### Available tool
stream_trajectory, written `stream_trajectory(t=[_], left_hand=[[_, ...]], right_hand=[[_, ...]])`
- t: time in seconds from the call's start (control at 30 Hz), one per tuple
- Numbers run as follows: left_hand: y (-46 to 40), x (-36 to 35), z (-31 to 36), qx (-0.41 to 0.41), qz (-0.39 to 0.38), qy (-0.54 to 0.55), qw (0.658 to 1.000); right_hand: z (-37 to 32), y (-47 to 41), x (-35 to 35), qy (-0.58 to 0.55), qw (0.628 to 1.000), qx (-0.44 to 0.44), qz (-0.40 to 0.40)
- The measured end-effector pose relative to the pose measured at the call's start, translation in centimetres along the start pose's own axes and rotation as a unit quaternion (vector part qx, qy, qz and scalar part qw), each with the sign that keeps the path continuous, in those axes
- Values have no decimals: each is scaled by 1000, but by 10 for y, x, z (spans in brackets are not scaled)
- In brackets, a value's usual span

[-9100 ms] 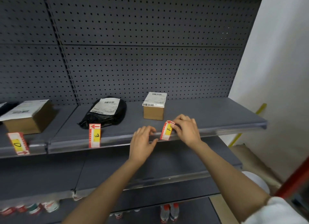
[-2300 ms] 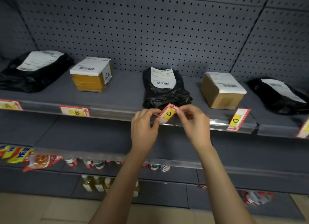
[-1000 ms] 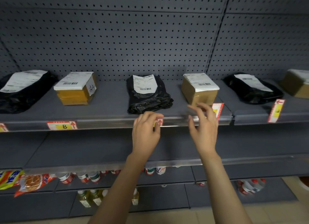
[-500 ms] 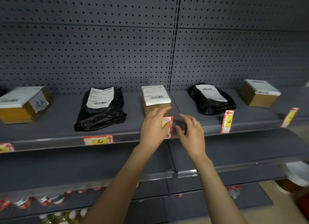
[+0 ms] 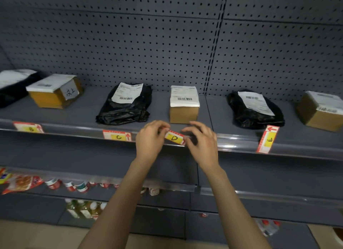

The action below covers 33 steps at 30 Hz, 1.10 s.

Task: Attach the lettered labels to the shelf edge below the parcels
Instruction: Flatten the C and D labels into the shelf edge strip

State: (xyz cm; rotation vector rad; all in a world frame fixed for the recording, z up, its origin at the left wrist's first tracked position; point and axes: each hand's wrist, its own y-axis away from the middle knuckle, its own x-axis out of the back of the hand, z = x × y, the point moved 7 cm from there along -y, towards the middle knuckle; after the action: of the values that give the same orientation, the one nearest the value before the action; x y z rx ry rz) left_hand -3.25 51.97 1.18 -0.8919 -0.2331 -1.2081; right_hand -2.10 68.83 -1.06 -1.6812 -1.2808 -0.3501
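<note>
Hands (image 5: 151, 140) (image 5: 201, 143) pinch D label (image 5: 174, 138) against shelf edge (image 5: 233, 146).

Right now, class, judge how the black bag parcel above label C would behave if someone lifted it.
The black bag parcel probably sags, since its wrinkled plastic slumps flat. It looks unlikely to roll. The glossy film may slip.

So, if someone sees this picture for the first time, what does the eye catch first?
Probably the two hands, left hand and right hand, pinching the D label at the shelf edge, below the small cardboard box. Next, the E label standing upright further right.
</note>
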Motion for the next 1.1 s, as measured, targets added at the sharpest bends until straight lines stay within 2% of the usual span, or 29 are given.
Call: stream_trajectory(t=[0.17, 0.43, 0.6, 0.77, 0.93, 1.03, 1.1], left_hand=[[1, 3, -7, -35, 15, -34, 999], [17, 0, -6, -149, 30, -104, 983], [22, -4, -10, -126, 35, -69, 989], [18, -19, 6, -105, -14, -22, 994], [12, -20, 15, -111, -24, -56, 992], [12, -14, 31, -101, 15, -41, 994], [11, -21, 56, -114, 10, -5, 993]], right_hand=[[-9, -1, -5, 2, 1000, 6, 13], [-12, 13, -2, -7, 999, 2, 50], [2, 20, 6, 16, 998, -31, 60], [15, 29, 15, 35, 994, -62, 86], [16, 39, 28, 62, 994, -42, 81], [35, 50, 56, 39, 987, -87, 126], [53, 59, 77, 26, 978, -120, 168]])
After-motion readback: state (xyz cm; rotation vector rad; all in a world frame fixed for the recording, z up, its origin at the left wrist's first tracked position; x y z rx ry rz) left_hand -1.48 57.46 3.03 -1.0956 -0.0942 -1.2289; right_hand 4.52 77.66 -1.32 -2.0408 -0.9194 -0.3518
